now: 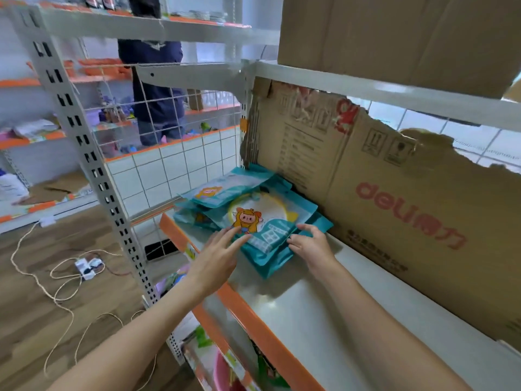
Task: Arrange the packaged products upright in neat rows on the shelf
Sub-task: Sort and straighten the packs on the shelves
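Note:
Several teal packaged products (265, 221) with a yellow cartoon figure lie flat in a loose pile at the left end of the white shelf (304, 314). Another teal pack (225, 190) lies tilted on the pile's far left. My left hand (217, 258) reaches in with straight fingers, its fingertips touching the near left edge of the top pack. My right hand (310, 244) is at the pile's right side, its fingers curled around the edges of the packs there.
A torn cardboard sheet (394, 210) with red print lines the shelf's back. A cardboard box (394, 35) sits on the shelf above. The shelf has an orange front lip (253, 314). A person (158, 88) stands behind the wire grid. Cords and a power strip (87, 268) lie on the floor.

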The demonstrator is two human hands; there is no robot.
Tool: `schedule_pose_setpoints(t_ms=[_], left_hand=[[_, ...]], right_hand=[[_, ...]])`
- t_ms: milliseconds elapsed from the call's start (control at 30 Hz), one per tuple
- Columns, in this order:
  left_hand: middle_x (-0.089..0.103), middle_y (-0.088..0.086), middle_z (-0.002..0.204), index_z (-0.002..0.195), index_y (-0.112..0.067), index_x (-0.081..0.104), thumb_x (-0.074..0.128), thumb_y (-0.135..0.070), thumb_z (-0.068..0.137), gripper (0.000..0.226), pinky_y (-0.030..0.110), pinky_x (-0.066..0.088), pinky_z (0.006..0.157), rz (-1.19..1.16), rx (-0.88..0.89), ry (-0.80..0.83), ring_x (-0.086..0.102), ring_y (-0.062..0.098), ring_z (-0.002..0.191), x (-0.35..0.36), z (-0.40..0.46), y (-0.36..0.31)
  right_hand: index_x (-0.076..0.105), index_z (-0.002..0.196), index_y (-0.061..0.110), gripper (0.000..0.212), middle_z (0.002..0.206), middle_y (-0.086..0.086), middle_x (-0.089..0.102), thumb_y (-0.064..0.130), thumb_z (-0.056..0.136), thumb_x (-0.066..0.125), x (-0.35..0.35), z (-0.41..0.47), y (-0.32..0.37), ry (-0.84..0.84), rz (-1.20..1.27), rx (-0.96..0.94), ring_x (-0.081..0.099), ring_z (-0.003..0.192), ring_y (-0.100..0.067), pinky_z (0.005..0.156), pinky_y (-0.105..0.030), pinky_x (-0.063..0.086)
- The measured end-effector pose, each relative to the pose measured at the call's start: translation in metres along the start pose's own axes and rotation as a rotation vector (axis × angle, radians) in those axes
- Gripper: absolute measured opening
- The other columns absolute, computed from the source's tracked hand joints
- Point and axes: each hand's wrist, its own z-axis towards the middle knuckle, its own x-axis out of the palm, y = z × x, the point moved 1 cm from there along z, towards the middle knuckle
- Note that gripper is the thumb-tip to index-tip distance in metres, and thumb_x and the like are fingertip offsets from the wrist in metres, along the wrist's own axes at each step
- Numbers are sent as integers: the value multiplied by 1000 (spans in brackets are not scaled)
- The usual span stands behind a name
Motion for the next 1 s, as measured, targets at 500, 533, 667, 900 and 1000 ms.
schedule_pose_setpoints(t_ms=[500, 533, 667, 900, 1000], left_hand=[[69, 2, 110, 110, -24, 69, 43, -6, 81, 43, 38, 34, 93, -1, 276, -287, 65, 21, 99, 41, 24, 44], [69, 3, 109, 109, -24, 70, 41, -7, 83, 42, 37, 35, 92, -7, 281, -300, 66, 22, 97, 41, 24, 44], [69, 4, 108, 112, -23, 69, 42, -9, 87, 38, 36, 37, 89, -9, 301, -357, 67, 23, 95, 43, 20, 47], [68, 3, 112, 115, -24, 67, 36, -9, 95, 39, 36, 38, 88, -81, 319, -419, 65, 22, 98, 47, 9, 52], [65, 3, 117, 124, -26, 53, 46, -14, 85, 42, 37, 37, 91, -126, 361, -377, 60, 23, 106, 48, 6, 57]], right_hand=[[56, 109, 15, 34, 97, -4, 60, -6, 83, 60, 32, 9, 1, -152, -1, -83, 57, 79, -14, 62, -20, 46], [57, 108, 16, 34, 98, -6, 61, -7, 82, 60, 35, 9, 0, -158, 26, -94, 58, 80, -14, 61, -20, 47], [58, 105, 20, 36, 98, -7, 61, -9, 83, 58, 47, 7, -3, -171, 85, -148, 64, 88, -18, 70, -29, 57], [61, 96, 19, 36, 111, -11, 59, -14, 82, 57, 61, 2, -16, -149, 97, -160, 62, 100, -27, 83, -41, 56], [62, 95, 15, 33, 112, -12, 59, -15, 81, 57, 62, -2, -16, -171, 92, -177, 62, 98, -24, 80, -35, 57]])
